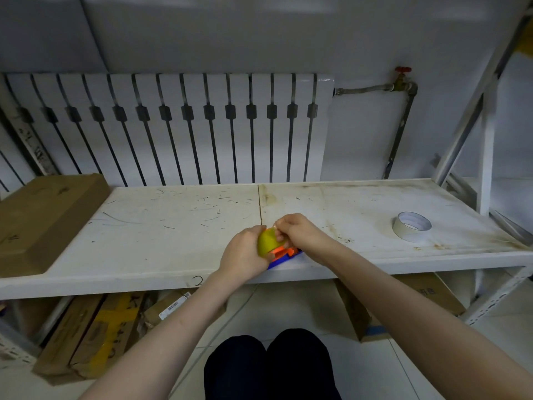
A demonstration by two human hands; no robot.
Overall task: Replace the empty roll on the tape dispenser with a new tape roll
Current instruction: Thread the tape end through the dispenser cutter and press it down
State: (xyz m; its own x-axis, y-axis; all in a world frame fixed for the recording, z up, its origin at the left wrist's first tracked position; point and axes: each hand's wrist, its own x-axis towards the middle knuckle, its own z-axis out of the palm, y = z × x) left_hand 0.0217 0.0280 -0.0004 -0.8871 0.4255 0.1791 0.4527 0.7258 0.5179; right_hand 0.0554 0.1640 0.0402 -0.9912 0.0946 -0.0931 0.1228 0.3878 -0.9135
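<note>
Near the middle of the frame, at the front edge of the white shelf (173, 226), both hands work on the tape dispenser (284, 255). Its orange and blue plastic body shows between them, with a yellowish roll (266, 241) seated on it. The left hand (245, 252) is wrapped around the roll and the dispenser's near side, clamped on them. The right hand (300, 233) has its fingertips pinched at the top of the roll, though what exactly they hold is hidden.

The dispenser looks like light, rigid plastic; it should be gripped by the body or handle, keeping clear of the cutting blade, which I cannot see here. The yellowish roll looks stiff and smooth, so probably somewhat slippery; a grip across its outer rim seems best.

A white tape roll (412, 226) lies flat at the right of the shelf, well apart from the hands. It should be light and firm, easy to lift by pinching through its hollow centre.

A handwritten "2" (198, 280) marks the shelf's front lip. A cardboard box (43, 220) sits at the left; the boxes below carry print and a barcode label too small to read.
</note>
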